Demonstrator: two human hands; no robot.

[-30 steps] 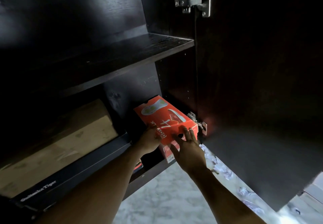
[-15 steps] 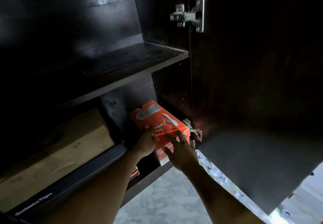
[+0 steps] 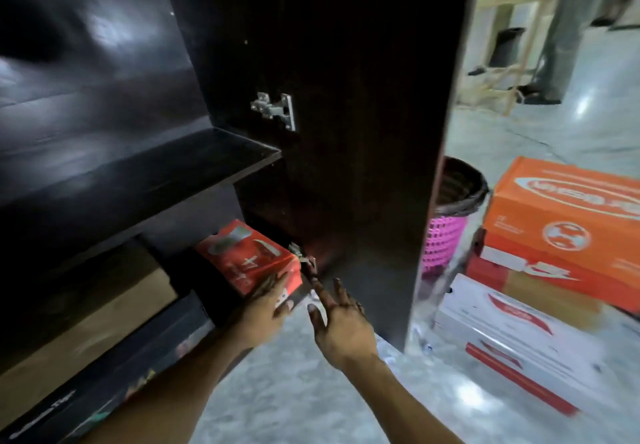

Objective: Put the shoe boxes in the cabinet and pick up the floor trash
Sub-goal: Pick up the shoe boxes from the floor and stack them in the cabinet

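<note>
While red shoe box [image 3: 247,257] sits on bottom cabinet shelf [image 3: 138,357], my left hand [image 3: 265,308] lies flat on its front, fingers spread. Right hand [image 3: 341,322] open, off box. Box looks light, stiff; I'd push flat ends.

Both arms reach forward, left hand [image 3: 266,305] flat, right hand [image 3: 341,325] fingers spread.

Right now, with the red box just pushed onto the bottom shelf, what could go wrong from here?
1. The red shoe box sits at the shelf's front edge by the lower hinge; it may block the cabinet door from closing.
2. The left hand touches it only with flat fingers; the right hand is off, so it could slide out.
</note>
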